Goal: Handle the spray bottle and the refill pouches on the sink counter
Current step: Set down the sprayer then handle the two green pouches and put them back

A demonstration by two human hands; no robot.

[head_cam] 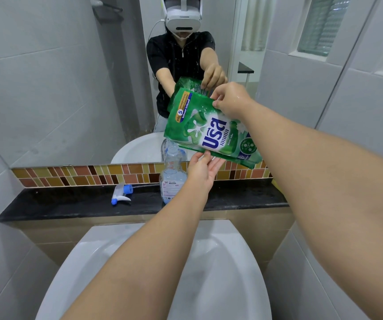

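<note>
**Midway through a refill: pouch tilted over an open spray bottle**

Centrally in the frame, a green flexible plastic refill pouch with white lettering (211,132) is held tilted in the air, its lower left corner just above the open neck of a clear plastic spray bottle with a little blue liquid at its bottom (171,179). The bottle stands upright on the black stone sink counter (70,204), at centre frame before a band of brown and yellow mosaic tiles (82,174). Its white and blue trigger spray head (121,195) lies detached on the counter, left of the bottle. A white ceramic basin (209,262) fills the lower frame, and a mirror (47,77) above the tiles reflects the scene.

Handling, as a judgement: the pouch is soft and will sag and shift as its liquid moves, and its glossy film may be slippery in wet fingers. Stiffer seams at the top edge and base offer the surest hold. The bottle looks light and nearly empty, so it could tip if bumped.

The right hand (230,100) reaches in from the right and pinches the pouch's upper edge between thumb and curled fingers. The left hand (203,169), arm extended from below, lies palm-up with nearly straight fingers supporting the pouch's underside, just right of the bottle neck.
</note>
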